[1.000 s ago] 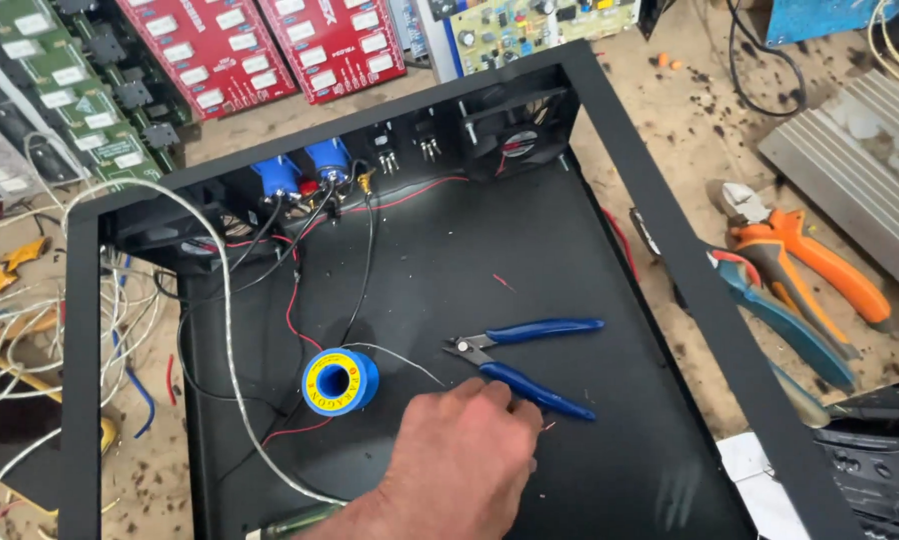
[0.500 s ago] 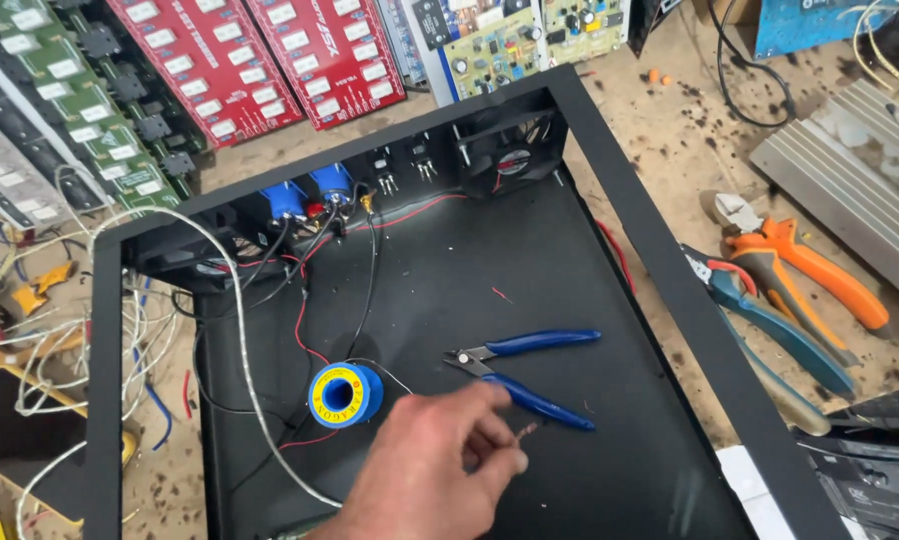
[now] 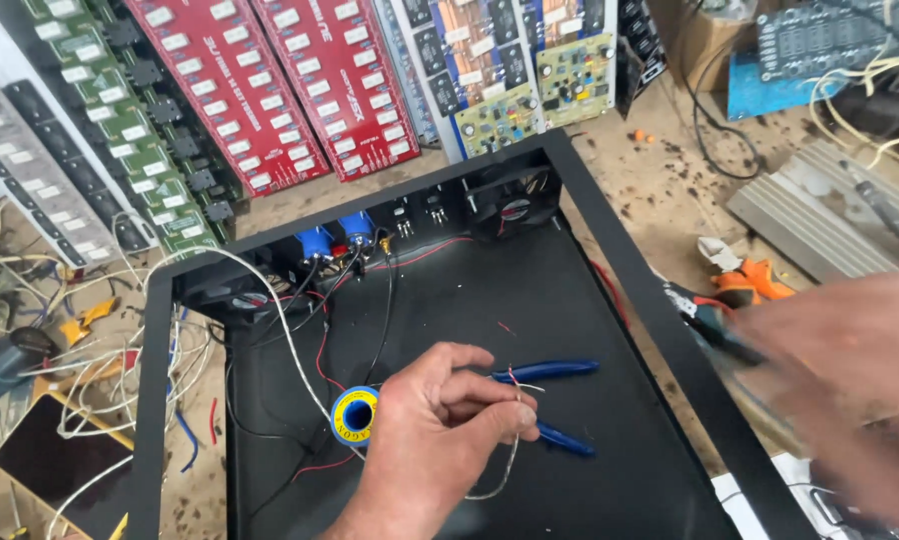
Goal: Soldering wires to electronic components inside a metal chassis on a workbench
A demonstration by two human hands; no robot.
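- Two hands in view. Left hand (image 3: 440, 440), lower centre of frame, fingers pinched narrow on a thin solder wire (image 3: 515, 385).
- Wire loops down below the fist, over the black chassis (image 3: 470, 290).
- Solder spool (image 3: 354, 415), yellow-blue, just left of the hand.
- Blue-handled cutters (image 3: 550, 372) lie right of the fingertips.
- Right hand (image 3: 850, 380), right edge, blurred; cannot tell finger state.

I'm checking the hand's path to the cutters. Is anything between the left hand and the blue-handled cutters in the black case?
Nothing solid does. The left hand pinches a thin wire beside the blue-handled cutters on the black case floor; only that wire lies between them.
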